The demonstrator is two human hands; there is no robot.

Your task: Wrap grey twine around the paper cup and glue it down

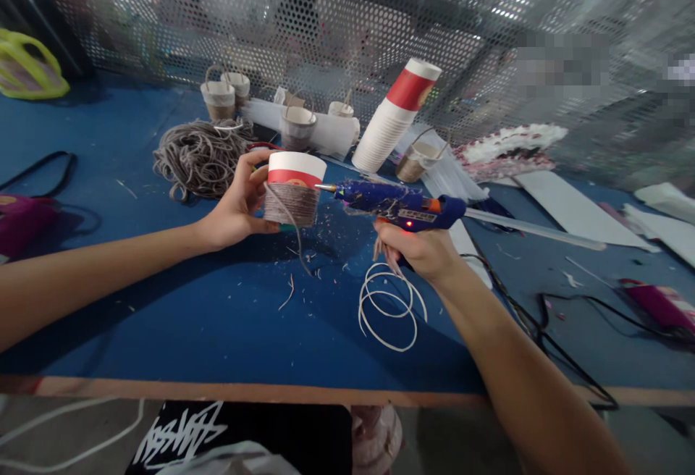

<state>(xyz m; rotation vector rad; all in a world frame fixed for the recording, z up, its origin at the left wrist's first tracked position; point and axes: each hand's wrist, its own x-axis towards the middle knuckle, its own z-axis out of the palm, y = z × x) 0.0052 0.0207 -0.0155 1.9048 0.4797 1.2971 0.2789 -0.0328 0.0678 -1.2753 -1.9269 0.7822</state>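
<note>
My left hand [239,200] is closed around a red and white paper cup [296,164], held upright over the table. Grey-brown yarn [290,205] wraps the cup's lower part, and a loose tail of it hangs down. In my right hand [415,247] is a blue hot glue gun [399,203] with a small red light lit and a clear glue stick [537,229] sticking out of its back. The metal nozzle points left, at the cup's side near the top of the yarn; whether it touches I cannot tell.
Behind the cup lies a heap of grey yarn [200,156]. A leaning stack of paper cups [388,120] and several small handled buckets [297,126] stand along the perforated metal screen [326,26]. Coiled white cord [392,308] lies below the glue gun; black cables [535,330] run at right.
</note>
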